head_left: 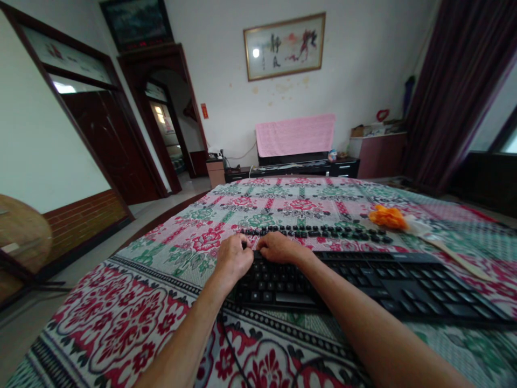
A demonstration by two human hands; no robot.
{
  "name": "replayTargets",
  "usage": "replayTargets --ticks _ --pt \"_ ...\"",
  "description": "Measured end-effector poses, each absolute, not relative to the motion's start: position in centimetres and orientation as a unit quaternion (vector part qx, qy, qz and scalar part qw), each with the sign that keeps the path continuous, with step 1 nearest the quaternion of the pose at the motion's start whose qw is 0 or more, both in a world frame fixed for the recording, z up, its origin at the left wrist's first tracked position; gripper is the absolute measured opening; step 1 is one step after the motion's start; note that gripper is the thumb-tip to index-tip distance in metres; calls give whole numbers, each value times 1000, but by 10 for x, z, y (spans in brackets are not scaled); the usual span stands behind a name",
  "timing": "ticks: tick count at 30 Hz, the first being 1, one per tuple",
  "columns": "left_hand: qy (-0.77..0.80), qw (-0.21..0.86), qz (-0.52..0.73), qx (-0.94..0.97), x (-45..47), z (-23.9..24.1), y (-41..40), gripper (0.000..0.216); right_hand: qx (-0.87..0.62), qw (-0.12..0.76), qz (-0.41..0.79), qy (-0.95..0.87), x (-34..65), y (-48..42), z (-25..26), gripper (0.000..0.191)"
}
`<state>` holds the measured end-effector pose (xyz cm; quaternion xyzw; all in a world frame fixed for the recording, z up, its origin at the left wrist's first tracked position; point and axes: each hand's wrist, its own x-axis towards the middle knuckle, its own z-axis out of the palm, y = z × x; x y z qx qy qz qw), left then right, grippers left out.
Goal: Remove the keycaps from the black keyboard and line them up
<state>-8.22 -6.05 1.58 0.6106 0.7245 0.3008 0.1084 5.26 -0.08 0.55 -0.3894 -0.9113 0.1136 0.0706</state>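
Floral bedspread point(121, 318) carries black keyboard point(363, 285); left hand point(234, 261), right hand point(278, 249) curled at its corner, cannot tell grip; white-walled room

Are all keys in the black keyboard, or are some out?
Some are out: loose keycaps lie in rows on the bedspread behind the keyboard.

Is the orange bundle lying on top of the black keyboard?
No, the orange bundle lies on the flowered cover beyond the keyboard, clear of its far edge.
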Motion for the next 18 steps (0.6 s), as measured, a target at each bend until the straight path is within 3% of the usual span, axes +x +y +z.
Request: replayTargets --ticks 8,18 --pt "702 -5 220 677 -64 20 -72 19 -389 68 119 -911 52 1 4 35" --pt "733 86 276 616 -81 20 -61 15 -394 58 133 -908 52 -3 9 34"
